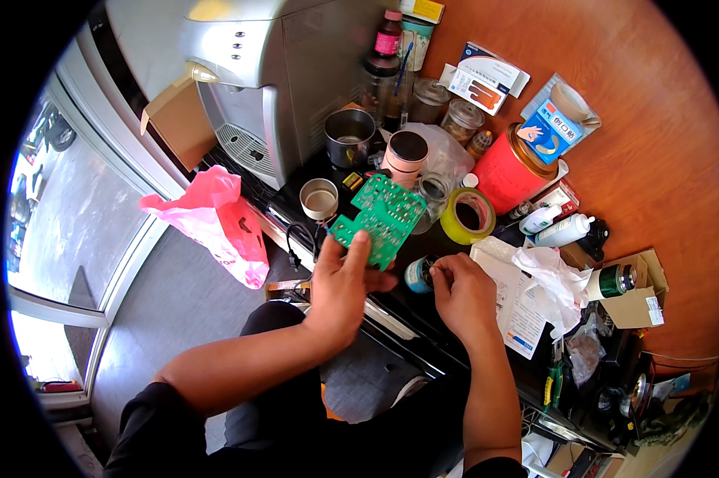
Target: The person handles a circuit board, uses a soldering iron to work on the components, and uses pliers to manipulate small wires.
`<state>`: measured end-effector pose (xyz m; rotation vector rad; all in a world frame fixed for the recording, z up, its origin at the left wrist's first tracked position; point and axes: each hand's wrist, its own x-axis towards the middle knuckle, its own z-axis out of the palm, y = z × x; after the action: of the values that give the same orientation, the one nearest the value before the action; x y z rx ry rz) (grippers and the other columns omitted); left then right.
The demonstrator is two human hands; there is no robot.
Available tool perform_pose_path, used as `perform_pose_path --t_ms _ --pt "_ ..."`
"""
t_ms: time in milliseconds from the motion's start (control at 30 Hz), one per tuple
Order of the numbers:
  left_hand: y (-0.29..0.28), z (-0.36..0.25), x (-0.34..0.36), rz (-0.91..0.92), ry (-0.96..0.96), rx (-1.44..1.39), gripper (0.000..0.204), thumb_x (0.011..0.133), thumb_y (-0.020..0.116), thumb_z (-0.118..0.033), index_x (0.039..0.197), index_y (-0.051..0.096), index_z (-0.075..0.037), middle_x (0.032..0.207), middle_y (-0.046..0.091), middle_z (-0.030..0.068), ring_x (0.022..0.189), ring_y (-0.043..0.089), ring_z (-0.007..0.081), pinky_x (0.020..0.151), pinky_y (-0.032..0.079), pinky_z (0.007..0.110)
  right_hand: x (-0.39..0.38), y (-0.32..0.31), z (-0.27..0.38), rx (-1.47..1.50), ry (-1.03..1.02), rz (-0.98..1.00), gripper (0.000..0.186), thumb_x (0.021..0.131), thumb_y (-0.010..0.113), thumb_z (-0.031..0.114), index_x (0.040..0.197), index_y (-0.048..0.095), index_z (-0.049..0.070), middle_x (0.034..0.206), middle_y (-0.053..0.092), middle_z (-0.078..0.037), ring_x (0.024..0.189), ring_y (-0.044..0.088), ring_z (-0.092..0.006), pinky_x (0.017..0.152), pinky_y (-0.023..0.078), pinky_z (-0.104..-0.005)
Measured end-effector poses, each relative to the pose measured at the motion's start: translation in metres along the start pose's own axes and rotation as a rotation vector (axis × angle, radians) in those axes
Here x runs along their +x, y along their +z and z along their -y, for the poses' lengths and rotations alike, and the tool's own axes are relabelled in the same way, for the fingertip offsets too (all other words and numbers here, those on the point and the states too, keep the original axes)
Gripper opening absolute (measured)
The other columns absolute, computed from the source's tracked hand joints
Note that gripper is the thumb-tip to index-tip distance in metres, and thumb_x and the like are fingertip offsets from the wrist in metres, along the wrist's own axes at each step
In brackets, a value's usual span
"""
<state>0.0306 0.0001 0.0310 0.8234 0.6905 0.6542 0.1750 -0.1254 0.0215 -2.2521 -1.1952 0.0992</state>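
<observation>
A green circuit board (pixel 388 213) is held up over the counter in my left hand (pixel 336 293), its thumb on the face and its fingers behind. Many small solder points dot the side that shows. My right hand (pixel 466 296) is closed in a pinch beside a small dark jar with a teal label (pixel 417 276). The fingertips are at the jar's dark top, and what they hold, if anything, cannot be made out. Just beyond the board stand a pink cup with a dark top (pixel 406 151) and a small metal cup (pixel 320 198).
Yellow tape (pixel 465 217) and a red canister (pixel 511 171) stand behind my right hand. Papers (pixel 520 315) and crumpled tissue (pixel 552 279) lie to its right, near green-handled pliers (pixel 554 382). A water dispenser (pixel 256 88) and a pink bag (pixel 216 223) are at left.
</observation>
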Motion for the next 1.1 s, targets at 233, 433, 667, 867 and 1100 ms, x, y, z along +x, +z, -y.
perform_pose_path --t_ms 233,433,667,867,1100 --pt "0.021 0.029 -0.003 -0.121 0.138 -0.131 0.026 0.104 0.050 -0.025 0.122 0.046 -0.006 0.102 0.066 0.0108 0.076 0.070 0.0222 0.069 0.060 0.033 -0.006 0.000 0.000 0.072 0.030 0.010 0.009 0.087 0.066 0.014 0.084 0.065 0.006 0.081 0.064 -0.010 0.075 0.064 -0.0311 0.066 0.050 -0.0419" --pt "0.020 0.053 -0.018 -0.134 0.173 -0.132 0.026 0.105 0.048 -0.024 0.121 0.046 -0.004 0.104 0.065 0.0095 0.086 0.068 0.0195 0.069 0.060 0.032 -0.008 0.004 0.003 0.058 -0.007 -0.024 0.009 0.086 0.066 0.016 0.084 0.067 0.007 0.082 0.066 -0.010 0.076 0.066 -0.0309 0.067 0.051 -0.0417" --pt "0.030 0.072 -0.024 -0.068 0.322 -0.080 0.025 0.105 0.048 -0.023 0.122 0.046 -0.005 0.109 0.065 0.0093 0.091 0.067 0.0180 0.076 0.059 0.032 -0.012 0.007 0.001 0.037 0.053 -0.005 0.013 0.087 0.066 0.019 0.085 0.069 0.007 0.085 0.068 -0.011 0.078 0.067 -0.0312 0.069 0.052 -0.0421" --pt "0.029 0.074 -0.025 -0.085 0.302 -0.051 0.025 0.105 0.047 -0.023 0.122 0.045 -0.005 0.108 0.065 0.0096 0.090 0.068 0.0184 0.074 0.060 0.032 -0.006 0.000 0.003 0.157 0.200 0.028 0.016 0.089 0.065 0.020 0.090 0.070 0.005 0.084 0.070 -0.012 0.077 0.068 -0.0310 0.069 0.052 -0.0400" --pt "0.020 0.056 -0.026 -0.195 0.176 0.060 0.033 0.105 0.046 -0.036 0.118 0.045 -0.006 0.097 0.066 0.0119 0.075 0.072 0.0238 0.060 0.054 0.029 0.001 0.009 -0.027 0.496 0.285 0.059 0.022 0.093 0.064 0.022 0.097 0.068 0.000 0.074 0.066 -0.009 0.067 0.060 -0.0168 0.064 0.047 -0.0307"
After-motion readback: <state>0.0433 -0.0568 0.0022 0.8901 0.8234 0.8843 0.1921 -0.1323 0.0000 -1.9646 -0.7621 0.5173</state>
